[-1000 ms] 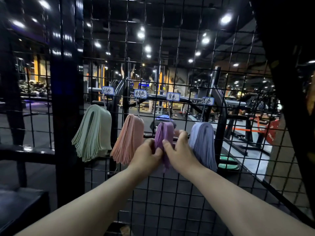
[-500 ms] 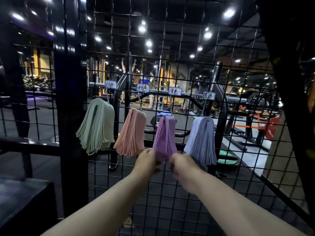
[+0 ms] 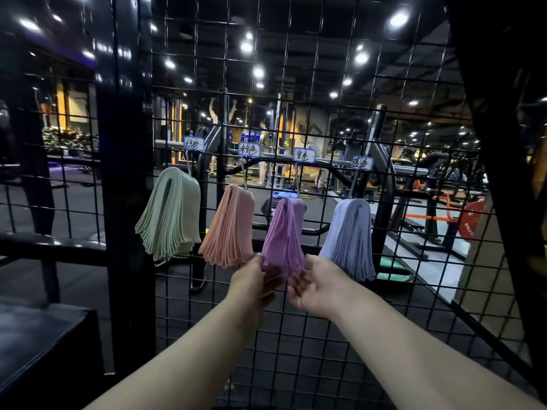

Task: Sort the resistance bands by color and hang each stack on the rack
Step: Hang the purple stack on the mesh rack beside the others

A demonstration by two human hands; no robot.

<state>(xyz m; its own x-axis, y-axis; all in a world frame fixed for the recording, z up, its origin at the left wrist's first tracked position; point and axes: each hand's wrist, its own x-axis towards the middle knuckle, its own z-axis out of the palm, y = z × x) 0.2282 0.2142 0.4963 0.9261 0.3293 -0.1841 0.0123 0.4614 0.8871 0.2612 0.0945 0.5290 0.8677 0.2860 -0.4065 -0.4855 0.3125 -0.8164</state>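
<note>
Dim gym floor fills my feed, with machines and ceiling spots showing through a black wire grid rack (image 3: 325, 335) that spans most of the view. A thick black post (image 3: 127, 187) stands at its left.

Four sorted stacks of resistance bands hang side by side on the rack, apart from one another. From left to right they are the green stack (image 3: 170, 214), pink stack (image 3: 229, 229), purple stack (image 3: 284, 235) and blue stack (image 3: 350, 235).

Both my bare forearms reach up to the purple stack. My left hand (image 3: 251, 284) pinches its lower ends, thumb in front and blurred fingers beneath. My right hand (image 3: 318, 284) sits at the same tips with fingers loosely curled. I cannot tell whether it grips them.

Each stack hangs from a thin metal hook (image 3: 297, 182) under a small handwritten label (image 3: 304, 155).
</note>
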